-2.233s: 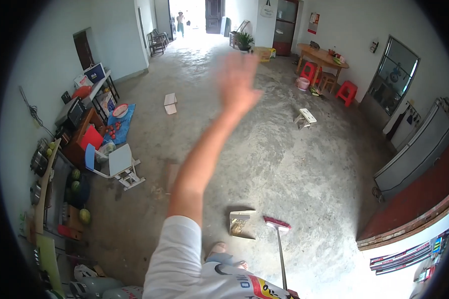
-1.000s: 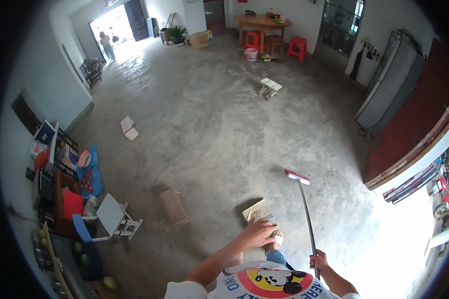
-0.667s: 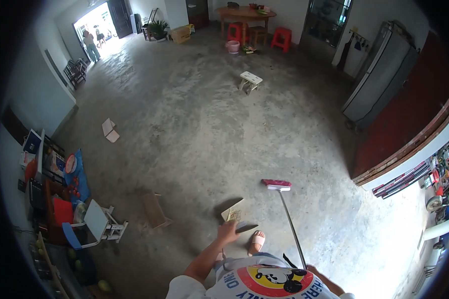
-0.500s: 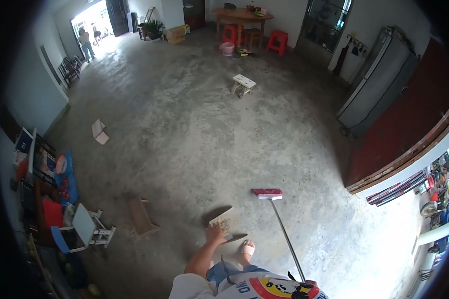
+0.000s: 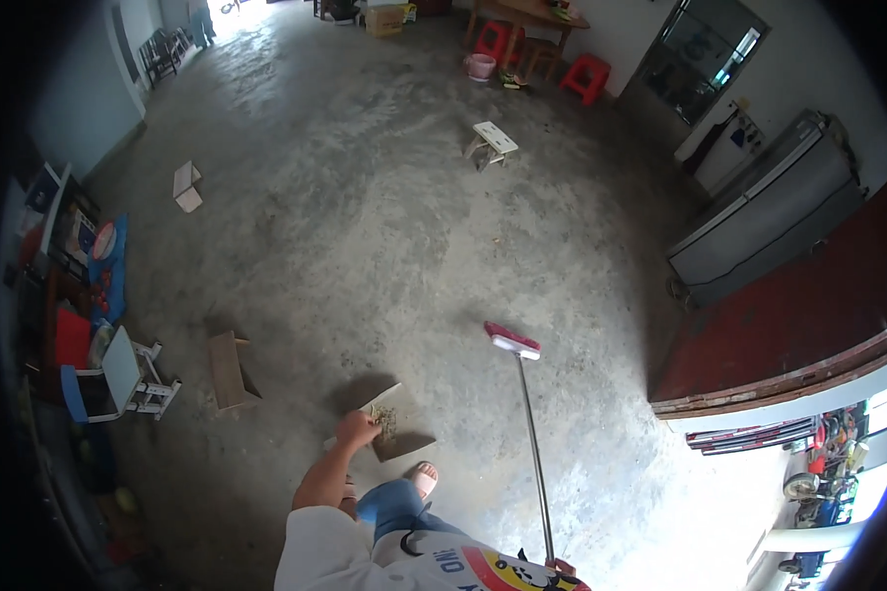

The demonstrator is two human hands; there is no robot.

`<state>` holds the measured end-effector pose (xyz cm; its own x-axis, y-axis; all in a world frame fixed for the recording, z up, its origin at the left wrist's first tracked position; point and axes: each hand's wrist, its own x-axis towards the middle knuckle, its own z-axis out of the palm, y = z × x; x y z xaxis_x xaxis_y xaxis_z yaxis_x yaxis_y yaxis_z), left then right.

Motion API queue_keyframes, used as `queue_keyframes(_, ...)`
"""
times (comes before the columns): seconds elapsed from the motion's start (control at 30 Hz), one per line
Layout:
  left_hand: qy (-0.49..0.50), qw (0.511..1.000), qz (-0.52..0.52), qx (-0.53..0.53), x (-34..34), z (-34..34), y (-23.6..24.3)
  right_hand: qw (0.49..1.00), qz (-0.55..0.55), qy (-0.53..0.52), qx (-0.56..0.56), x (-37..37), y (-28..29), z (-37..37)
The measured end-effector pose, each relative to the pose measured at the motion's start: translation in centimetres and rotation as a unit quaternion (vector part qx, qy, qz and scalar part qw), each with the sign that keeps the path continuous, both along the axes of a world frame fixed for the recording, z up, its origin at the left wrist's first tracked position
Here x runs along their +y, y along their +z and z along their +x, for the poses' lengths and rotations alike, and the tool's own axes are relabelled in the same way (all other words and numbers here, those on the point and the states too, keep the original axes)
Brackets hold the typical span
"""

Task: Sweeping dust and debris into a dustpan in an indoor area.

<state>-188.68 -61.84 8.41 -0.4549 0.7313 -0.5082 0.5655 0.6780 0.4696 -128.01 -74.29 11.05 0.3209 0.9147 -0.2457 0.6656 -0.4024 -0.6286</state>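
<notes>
My left hand (image 5: 358, 429) is closed at the near edge of a tan, tray-like wooden piece (image 5: 392, 448) on the floor. It has upright side panels, and brownish crumbs of debris lie in it; my fingers partly hide its edge. My right hand (image 5: 562, 566), mostly hidden at the lower edge by my printed shirt, is closed around the long metal handle of a broom (image 5: 534, 443). The broom's dark red bristles and pale head rest on the concrete, ahead and to the right of the wooden piece.
To the left are a tan wooden piece on its side (image 5: 229, 372) and a white and blue folding chair (image 5: 121, 366). A small pale stool (image 5: 493, 140) stands farther off. Red stools (image 5: 586, 77), a pink bucket (image 5: 480, 67), a grey refrigerator (image 5: 769, 212) and a person (image 5: 200, 22) are beyond.
My view has tilted and shifted. The fingers of my left hand look more tightly curled at the wooden piece. The broom head now lies more slanted, with my right hand still on the handle.
</notes>
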Motion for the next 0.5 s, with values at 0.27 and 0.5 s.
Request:
queue_keyframes(0.27, 0.235, 0.971, 0.024, 0.044, 4.1, -0.4, 7.7, 0.975, -0.168, 0.146, -0.014, 11.4, -4.0, 3.4)
queue_keyframes(0.5, 0.174, 0.983, 0.036, -0.051, 14.6, 0.8, 8.9, 0.972, -0.152, 0.123, 0.134, 31.2, -6.6, -1.7)
